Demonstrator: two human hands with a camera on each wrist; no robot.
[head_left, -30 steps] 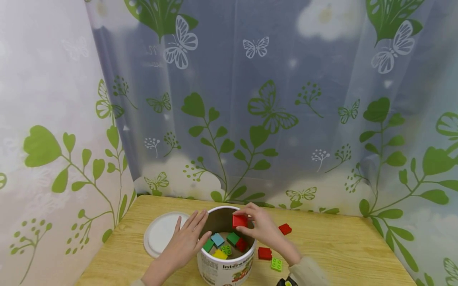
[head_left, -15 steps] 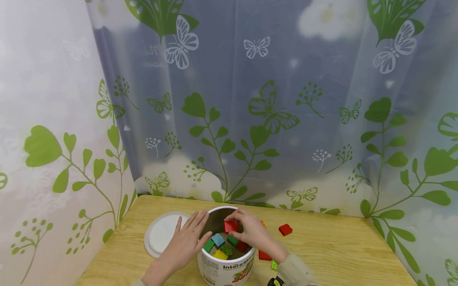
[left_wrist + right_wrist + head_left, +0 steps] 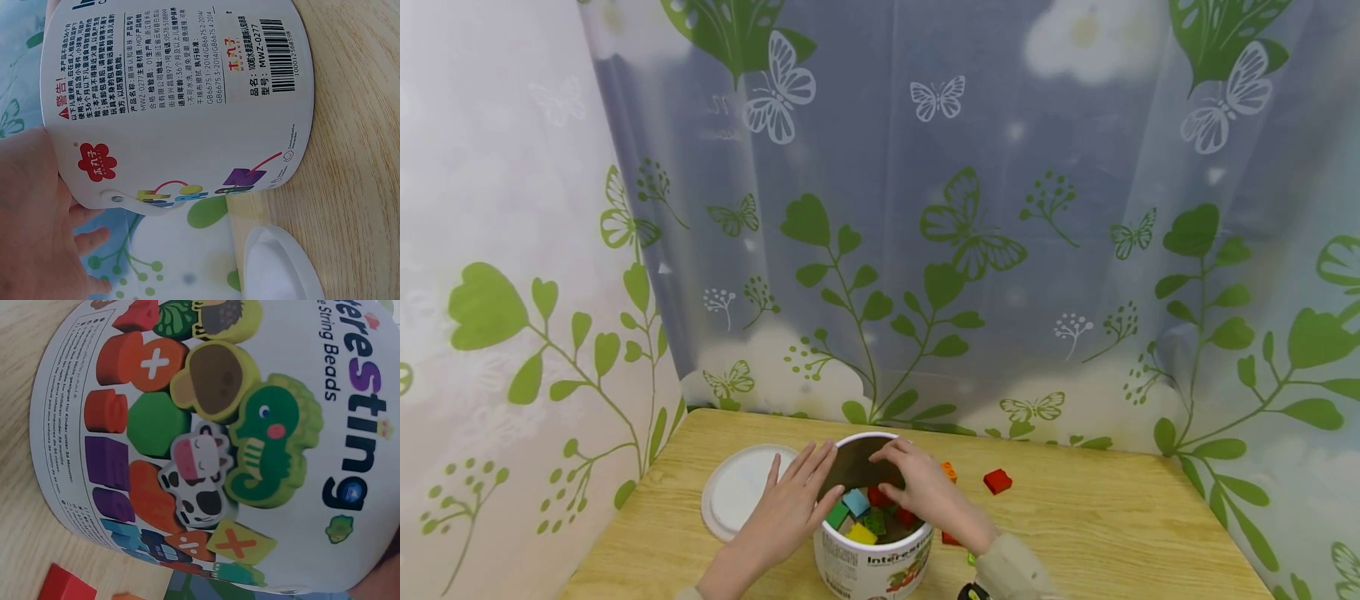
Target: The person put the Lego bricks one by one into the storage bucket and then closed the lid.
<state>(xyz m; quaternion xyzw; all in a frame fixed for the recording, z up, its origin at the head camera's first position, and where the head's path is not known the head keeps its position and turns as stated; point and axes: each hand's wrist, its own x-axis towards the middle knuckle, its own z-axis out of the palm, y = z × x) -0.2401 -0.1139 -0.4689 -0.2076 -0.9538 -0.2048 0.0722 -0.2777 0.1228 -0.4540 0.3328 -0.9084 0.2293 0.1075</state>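
A white printed bucket [image 3: 842, 567] stands on the table with several toy bricks inside. Among them are a light blue brick [image 3: 855, 502], a yellow brick [image 3: 861, 533] and a red brick [image 3: 877, 497]. My left hand [image 3: 784, 510] rests against the bucket's left rim, its fingers straight. The left wrist view shows that hand [image 3: 34, 212] at the bucket's upper edge. Over the right rim, my right hand [image 3: 934, 493] reaches above the opening, thumb and fingers apart with nothing between them. It covers part of the bucket's inside. The right wrist view is mostly the bucket's printed side [image 3: 300, 550].
A white lid [image 3: 733, 492] lies left of the bucket. To the right are a red brick [image 3: 997, 481], an orange brick [image 3: 949, 472] and another red brick [image 3: 951, 539], partly hidden by the right arm. A patterned curtain [image 3: 880, 250] hangs behind the wooden table [image 3: 1112, 533].
My right hand has moved left over the bucket and let go of a red brick, which now lies among the others inside. The left hand has stayed in place.
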